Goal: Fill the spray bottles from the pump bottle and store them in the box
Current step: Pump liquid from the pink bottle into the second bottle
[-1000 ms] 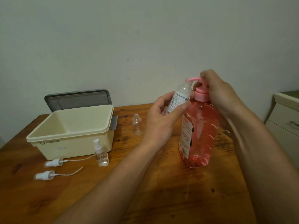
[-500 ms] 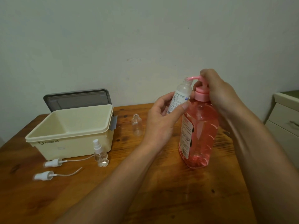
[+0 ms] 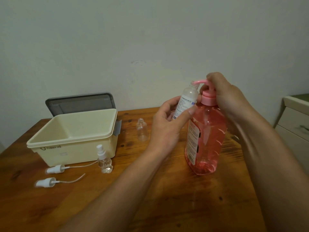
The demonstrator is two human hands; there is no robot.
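Observation:
A big pink pump bottle (image 3: 206, 136) stands on the wooden table (image 3: 167, 206). My right hand (image 3: 222, 92) rests on its pump head, whose spout points into the open neck of a clear labelled spray bottle (image 3: 186, 99). My left hand (image 3: 168, 124) holds that bottle tilted against the pump bottle's neck. An open cream box (image 3: 73, 136) sits at the left with nothing inside. A small capped spray bottle (image 3: 104, 159) stands in front of the box. A small capless clear bottle (image 3: 141, 130) stands to the box's right.
Two white spray heads with dip tubes lie loose at the front left (image 3: 55, 169) (image 3: 46, 183). The box's grey lid (image 3: 80, 102) leans on the wall behind it. A cream cabinet (image 3: 294, 124) stands off the table's right edge.
The pump head has risen slightly under my right hand. My left hand keeps the labelled bottle at the spout.

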